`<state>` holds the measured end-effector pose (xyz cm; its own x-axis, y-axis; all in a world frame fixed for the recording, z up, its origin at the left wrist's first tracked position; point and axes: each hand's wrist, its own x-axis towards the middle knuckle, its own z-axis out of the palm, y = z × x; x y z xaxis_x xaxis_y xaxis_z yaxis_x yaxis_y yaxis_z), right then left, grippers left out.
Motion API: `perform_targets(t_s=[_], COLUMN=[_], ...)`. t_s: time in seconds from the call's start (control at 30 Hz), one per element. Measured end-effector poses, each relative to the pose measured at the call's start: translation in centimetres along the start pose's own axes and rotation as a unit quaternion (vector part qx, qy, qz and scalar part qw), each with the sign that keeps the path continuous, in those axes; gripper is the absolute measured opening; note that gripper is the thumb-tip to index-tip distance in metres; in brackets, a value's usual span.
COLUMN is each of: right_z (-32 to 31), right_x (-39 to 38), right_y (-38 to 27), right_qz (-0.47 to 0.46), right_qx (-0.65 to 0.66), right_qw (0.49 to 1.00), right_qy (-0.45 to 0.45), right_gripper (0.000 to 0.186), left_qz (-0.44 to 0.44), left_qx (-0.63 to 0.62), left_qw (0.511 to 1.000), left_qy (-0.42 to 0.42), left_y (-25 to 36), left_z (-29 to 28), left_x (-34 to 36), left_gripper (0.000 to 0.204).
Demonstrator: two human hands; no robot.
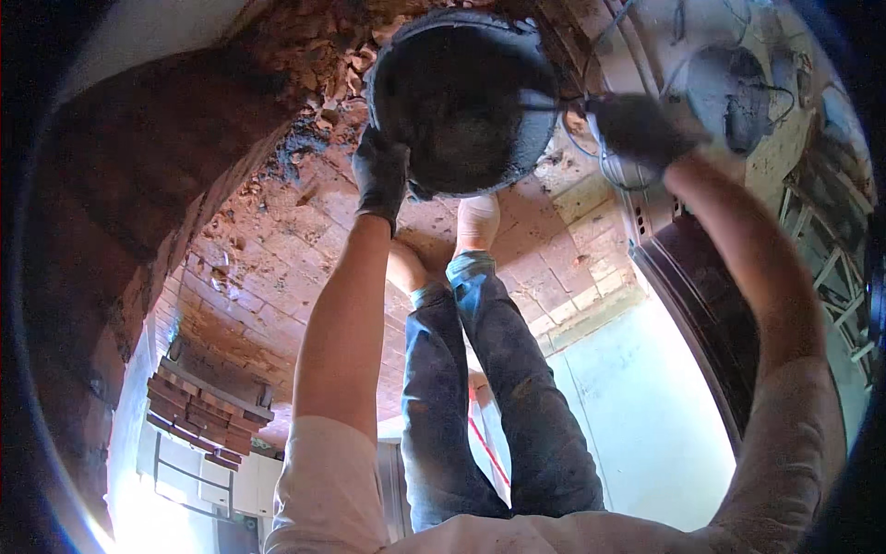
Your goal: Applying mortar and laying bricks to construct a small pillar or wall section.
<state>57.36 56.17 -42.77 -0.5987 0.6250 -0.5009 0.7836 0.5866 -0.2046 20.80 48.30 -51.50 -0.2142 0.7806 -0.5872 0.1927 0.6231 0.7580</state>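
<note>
brick floor point(277, 268) is lying below, rubble point(314, 55) heaped ahead. black bucket point(457, 97) is hanging over it, tilted. left hand point(380, 175) is gripping its rim; right hand point(637, 125) is closing on the handle. emptying seems underway; further tipping needs firm grip.

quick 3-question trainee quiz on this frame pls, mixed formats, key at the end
1. True or false: both hands wear dark gloves.
2. Which hand grips the rim of the black bucket? A) left hand B) right hand C) neither
3. Fill in: the floor under the bucket is paved with ____.

Key
1. True: the left hand and the right hand are both in dark gloves.
2. A: the left hand holds the bucket's lower left rim; the right hand is off to the bucket's right side, blurred, and its hold cannot be told.
3. Bricks: a reddish brick floor, with rubble beside the bucket.
</note>
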Motion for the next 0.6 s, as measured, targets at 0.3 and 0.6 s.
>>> perform_targets(t_s=[0.3,0.6], right_z=[10.2,13.2], right_x=[-0.5,2.4], right_y=[-8.9,-20.3], right_qz=[0.167,0.284], right_qx=[0.277,0.613], right_qw=[0.946,0.733], right_qy=[0.016,0.076], right_gripper=[0.025,0.029], left_qz=[0.141,0.112], left_qx=[0.203,0.135], left_qw=[0.969,0.984], left_qy=[-0.002,-0.032], left_y=[5.2,4.8], left_z=[1.3,1.5], left_x=[0.2,-2.2], left_gripper=[0.043,0.038])
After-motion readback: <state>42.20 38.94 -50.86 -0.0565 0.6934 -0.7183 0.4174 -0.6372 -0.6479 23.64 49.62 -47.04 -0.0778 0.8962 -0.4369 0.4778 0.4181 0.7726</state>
